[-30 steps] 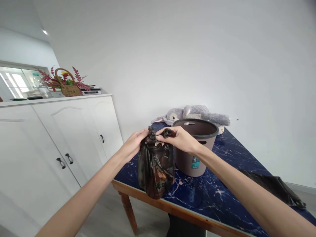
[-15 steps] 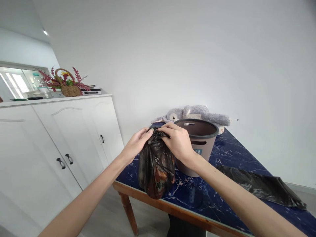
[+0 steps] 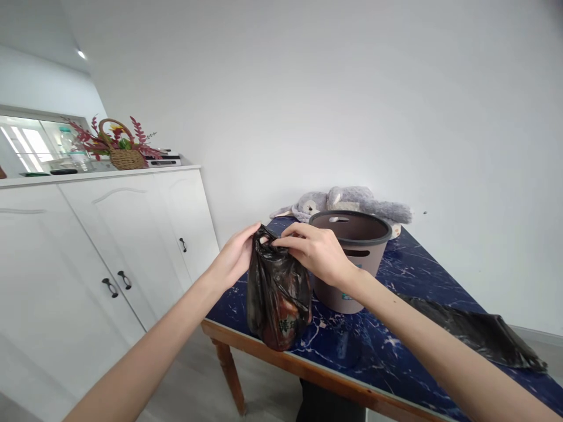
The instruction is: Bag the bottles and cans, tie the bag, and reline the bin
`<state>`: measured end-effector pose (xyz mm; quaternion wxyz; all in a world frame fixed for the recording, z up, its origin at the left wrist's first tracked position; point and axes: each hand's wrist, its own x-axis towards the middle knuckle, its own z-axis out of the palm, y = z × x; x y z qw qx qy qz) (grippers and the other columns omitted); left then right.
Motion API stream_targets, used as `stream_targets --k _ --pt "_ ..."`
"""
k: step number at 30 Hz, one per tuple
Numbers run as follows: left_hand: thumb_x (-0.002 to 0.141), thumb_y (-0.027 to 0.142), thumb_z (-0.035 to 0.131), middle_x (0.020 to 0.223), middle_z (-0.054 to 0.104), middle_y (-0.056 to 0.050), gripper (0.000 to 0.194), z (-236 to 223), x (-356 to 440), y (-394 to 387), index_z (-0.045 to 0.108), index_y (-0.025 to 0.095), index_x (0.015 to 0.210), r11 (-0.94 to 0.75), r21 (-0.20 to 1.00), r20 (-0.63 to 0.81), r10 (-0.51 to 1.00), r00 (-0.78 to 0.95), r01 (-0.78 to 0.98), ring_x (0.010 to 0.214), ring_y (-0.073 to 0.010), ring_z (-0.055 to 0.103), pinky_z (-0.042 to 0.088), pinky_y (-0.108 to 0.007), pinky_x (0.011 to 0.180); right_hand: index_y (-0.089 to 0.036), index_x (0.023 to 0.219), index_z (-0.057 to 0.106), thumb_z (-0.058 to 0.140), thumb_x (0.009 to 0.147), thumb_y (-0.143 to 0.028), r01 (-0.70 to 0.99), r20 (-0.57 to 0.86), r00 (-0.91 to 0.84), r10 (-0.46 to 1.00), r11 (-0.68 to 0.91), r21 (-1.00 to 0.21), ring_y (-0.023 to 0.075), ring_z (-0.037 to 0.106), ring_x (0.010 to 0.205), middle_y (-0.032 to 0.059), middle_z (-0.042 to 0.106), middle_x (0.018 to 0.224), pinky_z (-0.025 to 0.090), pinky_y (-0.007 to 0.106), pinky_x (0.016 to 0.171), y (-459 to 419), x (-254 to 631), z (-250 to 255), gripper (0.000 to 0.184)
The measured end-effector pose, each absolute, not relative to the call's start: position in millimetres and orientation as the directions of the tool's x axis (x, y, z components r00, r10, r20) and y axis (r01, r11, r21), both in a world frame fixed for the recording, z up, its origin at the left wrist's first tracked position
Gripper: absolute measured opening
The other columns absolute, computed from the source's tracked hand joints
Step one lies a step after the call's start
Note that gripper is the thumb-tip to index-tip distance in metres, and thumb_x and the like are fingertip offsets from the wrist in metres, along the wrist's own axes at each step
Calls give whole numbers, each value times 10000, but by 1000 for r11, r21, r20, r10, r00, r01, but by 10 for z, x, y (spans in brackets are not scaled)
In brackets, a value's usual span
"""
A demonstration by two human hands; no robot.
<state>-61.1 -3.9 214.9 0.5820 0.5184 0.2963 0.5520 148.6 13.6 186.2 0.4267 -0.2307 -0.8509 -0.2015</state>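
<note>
A filled black plastic bag (image 3: 281, 293) stands near the front edge of the blue marbled table (image 3: 347, 334). Reddish-brown contents show faintly through its thin film. My left hand (image 3: 233, 258) grips the gathered top of the bag from the left, its thumb partly hidden in the plastic. From the right, my right hand (image 3: 319, 252) pinches the same gathered neck with thumb and forefinger. Right behind my right hand is a brownish-pink trash bin (image 3: 373, 255) with a dark rim and slot handles.
A flattened black plastic bag (image 3: 475, 328) lies on the table's right side, partly behind my forearm. A grey plush toy (image 3: 352, 199) rests against the wall behind the bin. White cabinets (image 3: 109, 234) at left carry a flower basket (image 3: 126, 157).
My left hand has shifted slightly left and my right hand's fingers have moved on the bag's neck. The top of the bag is pulled a little to the left.
</note>
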Motion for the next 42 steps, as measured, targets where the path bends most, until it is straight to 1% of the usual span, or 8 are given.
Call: stream_targets --k 5,11,16,21,24,28,35,42 --pt "874 410 825 786 621 -7 285 2161 -593 -95 682 177 793 -293 938 324 931 166 -188 757 -163 560 469 -258 731 -257 1223 765 592 1050 -120 642 723 -637 266 703 307 214 670 960 60 737 1114 438 305 653 96 1471 1908 280" --pt "990 620 639 772 640 -22 462 2184 -571 -240 645 207 784 -502 849 442 846 299 164 745 -188 547 455 -305 755 -184 1078 736 550 1042 -97 801 753 -502 425 558 219 247 640 991 107 708 1142 480 345 736 68 1377 1901 209" --pt "968 655 651 930 704 -44 443 2072 -615 -204 715 217 963 -549 805 511 834 206 226 977 -250 643 480 -333 917 -192 1049 702 550 1068 -228 816 822 -410 396 562 135 275 632 1044 132 702 1201 493 366 784 30 1339 1863 158" --pt "912 689 715 1012 754 -44 552 2031 -591 -47 701 235 1227 -458 881 457 889 38 121 1072 -245 682 490 -340 992 -200 1173 700 450 1081 -114 801 847 -420 326 572 177 263 626 1101 126 697 1303 496 363 846 37 1342 1798 280" --pt "840 709 780 1025 788 -83 602 2061 -529 23 776 179 1127 -382 924 377 915 142 9 1024 -263 697 521 -341 915 -188 1207 706 448 1089 -127 778 849 -438 295 598 193 265 630 1087 131 699 1316 503 375 860 61 1333 1780 290" --pt "795 686 835 874 790 -76 576 2060 -498 61 814 148 1000 -313 949 314 946 75 -25 836 -242 702 527 -320 750 -215 1181 735 452 1089 -127 759 859 -418 294 633 153 259 652 1103 120 715 1328 519 384 901 83 1349 1763 311" --pt "844 664 799 950 803 -77 496 1977 -727 95 829 177 930 -433 891 441 897 -31 136 909 -255 697 515 -326 860 -288 1295 718 501 1085 -152 576 866 -442 232 814 75 251 614 1266 89 674 1426 518 417 1029 -43 1533 1532 332" --pt "857 678 784 703 626 -19 514 1919 -1111 103 730 182 735 -375 919 379 925 -11 123 685 -159 488 407 -291 735 -262 1240 734 517 1071 -118 631 815 -468 343 775 36 244 603 1002 99 717 1150 496 381 821 -315 1776 1136 310"
